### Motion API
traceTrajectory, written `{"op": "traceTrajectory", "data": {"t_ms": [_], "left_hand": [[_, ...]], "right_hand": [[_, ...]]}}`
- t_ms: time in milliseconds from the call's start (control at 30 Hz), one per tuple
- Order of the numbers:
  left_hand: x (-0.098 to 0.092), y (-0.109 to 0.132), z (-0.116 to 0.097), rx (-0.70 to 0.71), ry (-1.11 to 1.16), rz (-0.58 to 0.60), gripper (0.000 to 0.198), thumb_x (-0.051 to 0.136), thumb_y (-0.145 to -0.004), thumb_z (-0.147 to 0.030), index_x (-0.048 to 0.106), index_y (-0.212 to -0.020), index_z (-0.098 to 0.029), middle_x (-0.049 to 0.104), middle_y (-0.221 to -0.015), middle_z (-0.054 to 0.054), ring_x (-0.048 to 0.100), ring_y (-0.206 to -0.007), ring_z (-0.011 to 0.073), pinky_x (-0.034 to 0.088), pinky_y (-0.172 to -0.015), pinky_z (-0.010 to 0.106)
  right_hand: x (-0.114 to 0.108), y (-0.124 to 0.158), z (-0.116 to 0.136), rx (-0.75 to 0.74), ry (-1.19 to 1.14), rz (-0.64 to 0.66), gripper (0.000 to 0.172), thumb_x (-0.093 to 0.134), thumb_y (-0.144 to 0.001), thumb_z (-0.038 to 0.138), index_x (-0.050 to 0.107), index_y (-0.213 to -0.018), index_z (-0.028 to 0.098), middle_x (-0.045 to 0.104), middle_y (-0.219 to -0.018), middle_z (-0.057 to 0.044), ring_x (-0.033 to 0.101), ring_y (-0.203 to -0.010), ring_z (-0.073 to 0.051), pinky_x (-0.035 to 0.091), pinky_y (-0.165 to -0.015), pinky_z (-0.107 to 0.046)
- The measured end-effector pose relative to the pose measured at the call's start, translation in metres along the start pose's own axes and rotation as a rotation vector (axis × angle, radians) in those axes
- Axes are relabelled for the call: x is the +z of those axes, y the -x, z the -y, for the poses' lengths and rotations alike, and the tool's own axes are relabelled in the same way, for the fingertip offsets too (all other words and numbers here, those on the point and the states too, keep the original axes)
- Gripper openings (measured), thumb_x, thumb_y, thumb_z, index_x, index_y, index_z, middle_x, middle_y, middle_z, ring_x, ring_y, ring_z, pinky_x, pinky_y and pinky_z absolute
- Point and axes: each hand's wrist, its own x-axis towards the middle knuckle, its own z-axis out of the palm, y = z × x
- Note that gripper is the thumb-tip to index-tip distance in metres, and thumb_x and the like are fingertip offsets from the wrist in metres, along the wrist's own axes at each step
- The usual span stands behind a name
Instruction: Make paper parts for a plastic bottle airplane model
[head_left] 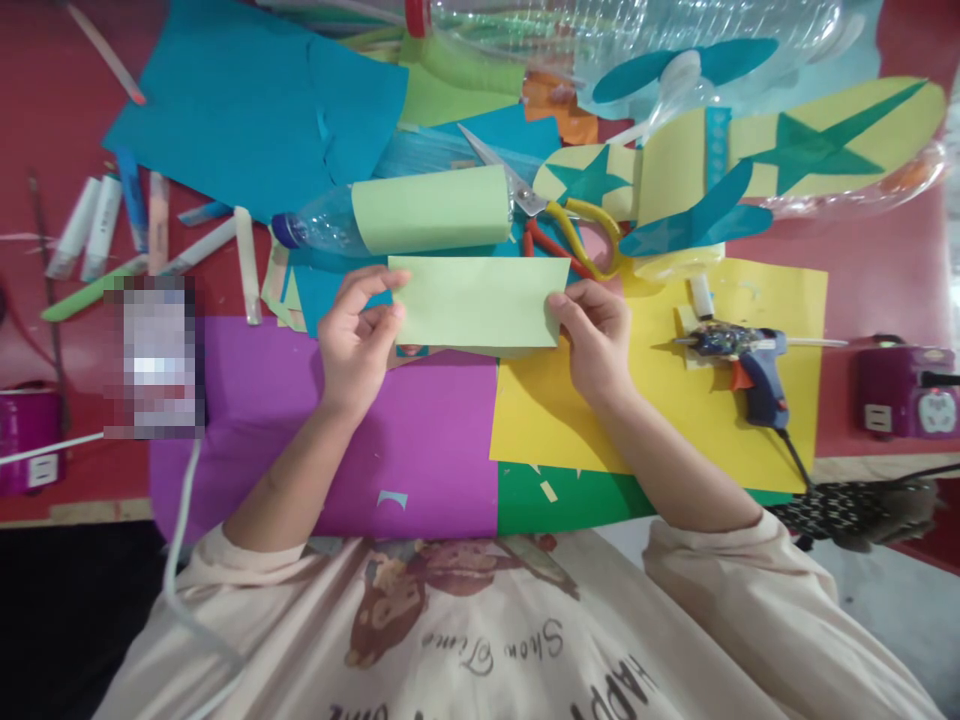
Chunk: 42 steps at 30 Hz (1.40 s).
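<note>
In the head view, the left hand (360,335) pinches one end of a pale green paper strip (480,302) and the right hand (598,335) the other, both grips narrow. The strip is above the desk (862,270), near a paper-wrapped plastic bottle (424,213) and yellow-handled scissors (535,204).

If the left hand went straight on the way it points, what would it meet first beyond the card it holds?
Probably the wrapped bottle, past the card; the left hand may be higher, so contact is uncertain.
</note>
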Motion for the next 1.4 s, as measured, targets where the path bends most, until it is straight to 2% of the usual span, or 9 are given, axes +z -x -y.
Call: {"op": "traceTrajectory", "data": {"t_ms": [133, 267, 500, 633, 767, 933, 1033, 1267, 1400], "left_hand": [[-0.001, 0.002, 0.001, -0.038, 0.02, 0.055, 0.038, 0.067, -0.082, -0.05, 0.066, -0.113, -0.03, 0.055, -0.128, 0.006, 0.062, -0.062, 0.0071, 0.052, -0.044, 0.018], [-0.001, 0.003, 0.0, -0.007, 0.016, 0.096, 0.042, 0.065, -0.083, -0.052, 0.063, -0.12, -0.032, 0.053, -0.136, 0.007, 0.065, -0.068, 0.009, 0.056, -0.048, 0.019], [-0.001, 0.004, -0.012, 0.003, 0.068, 0.238, 0.047, 0.065, -0.084, -0.051, 0.058, -0.128, -0.037, 0.048, -0.145, 0.007, 0.065, -0.07, 0.0104, 0.06, -0.052, 0.023], [0.0, 0.005, -0.016, -0.036, 0.11, 0.325, 0.051, 0.068, -0.081, -0.051, 0.058, -0.128, -0.035, 0.046, -0.148, 0.008, 0.068, -0.08, 0.0144, 0.06, -0.057, 0.023], [0.001, 0.005, -0.015, -0.079, 0.141, 0.36, 0.056, 0.074, -0.077, -0.048, 0.057, -0.129, -0.037, 0.038, -0.153, 0.008, 0.069, -0.09, 0.0181, 0.06, -0.062, 0.024], [0.002, 0.005, -0.016, -0.12, 0.167, 0.398, 0.05, 0.074, -0.078, -0.043, 0.062, -0.126, -0.032, 0.042, -0.151, 0.009, 0.065, -0.071, 0.0089, 0.061, -0.064, 0.024], [0.002, 0.005, -0.018, -0.132, 0.178, 0.437, 0.053, 0.074, -0.078, -0.039, 0.06, -0.129, -0.033, 0.041, -0.152, 0.009, 0.06, -0.06, 0.0033, 0.06, -0.061, 0.021], [0.003, 0.007, -0.02, -0.099, 0.129, 0.453, 0.057, 0.072, -0.079, -0.039, 0.055, -0.134, -0.036, 0.038, -0.155, 0.008, 0.067, -0.065, 0.0082, 0.061, -0.058, 0.02], [0.004, 0.008, -0.016, -0.061, 0.129, 0.435, 0.057, 0.072, -0.081, -0.037, 0.053, -0.135, -0.038, 0.036, -0.156, 0.008, 0.068, -0.066, 0.0076, 0.061, -0.061, 0.021]], "right_hand": [[0.0, -0.001, -0.001, 0.005, 0.017, -0.009, 0.043, 0.068, -0.074, 0.058, 0.047, -0.062, 0.022, 0.035, -0.051, 0.007, 0.034, -0.045, -0.007, 0.032, -0.042, -0.022], [0.0, -0.001, -0.001, 0.026, -0.003, -0.025, 0.043, 0.068, -0.074, 0.057, 0.045, -0.063, 0.022, 0.03, -0.053, 0.007, 0.032, -0.046, -0.007, 0.031, -0.041, -0.022], [-0.001, -0.003, -0.002, 0.058, -0.036, -0.069, 0.038, 0.065, -0.077, 0.054, 0.044, -0.066, 0.023, 0.035, -0.056, 0.005, 0.038, -0.047, -0.008, 0.031, -0.037, -0.022], [-0.005, -0.008, -0.007, 0.058, -0.01, -0.061, 0.04, 0.061, -0.079, 0.058, 0.044, -0.069, 0.024, 0.036, -0.059, 0.004, 0.041, -0.049, -0.009, 0.033, -0.038, -0.022], [-0.009, -0.011, -0.011, 0.026, -0.006, -0.05, 0.039, 0.06, -0.081, 0.059, 0.045, -0.071, 0.024, 0.038, -0.062, 0.003, 0.043, -0.052, -0.01, 0.037, -0.04, -0.023], [-0.008, -0.01, -0.01, 0.04, -0.083, -0.102, 0.038, 0.065, -0.078, 0.056, 0.047, -0.071, 0.024, 0.038, -0.063, 0.003, 0.042, -0.05, -0.009, 0.041, -0.041, -0.023], [-0.008, -0.01, -0.01, 0.034, -0.086, -0.1, 0.037, 0.064, -0.08, 0.057, 0.048, -0.073, 0.024, 0.04, -0.063, 0.003, 0.043, -0.051, -0.009, 0.042, -0.042, -0.023], [-0.008, -0.011, -0.013, 0.025, -0.132, -0.124, 0.035, 0.065, -0.08, 0.054, 0.049, -0.073, 0.024, 0.041, -0.063, 0.003, 0.045, -0.05, -0.009, 0.04, -0.04, -0.022], [-0.004, -0.008, -0.012, 0.041, -0.164, -0.093, 0.033, 0.062, -0.082, 0.054, 0.049, -0.075, 0.024, 0.043, -0.06, 0.004, 0.042, -0.044, -0.007, 0.039, -0.04, -0.023]]}}
